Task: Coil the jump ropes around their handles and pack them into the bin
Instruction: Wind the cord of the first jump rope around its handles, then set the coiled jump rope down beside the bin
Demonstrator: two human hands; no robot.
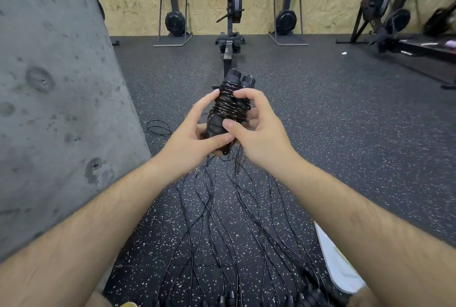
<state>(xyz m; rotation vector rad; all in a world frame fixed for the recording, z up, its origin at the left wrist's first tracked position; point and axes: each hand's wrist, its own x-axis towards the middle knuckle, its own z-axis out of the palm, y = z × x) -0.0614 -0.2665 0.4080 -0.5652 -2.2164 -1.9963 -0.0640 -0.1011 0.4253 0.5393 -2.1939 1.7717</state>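
1. My left hand [197, 134] grips the base of the paired handles [240, 79], held up above the floor [345, 121].
2. My right hand [259, 131] curls round the coiled rope [230, 107], thumb pressing it.
3. I'd tuck the tail under a tight wrap so the coil doesn't spring loose.
4. No bin shows.

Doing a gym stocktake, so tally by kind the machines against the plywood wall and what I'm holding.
Upright flywheel machines on platforms: 2
Rowing machine: 1
Coiled jump rope, gripped by left hand and right hand: 1
Total: 4
Machines at far right are too blurred to count; loose ropes on the floor overlap too much.
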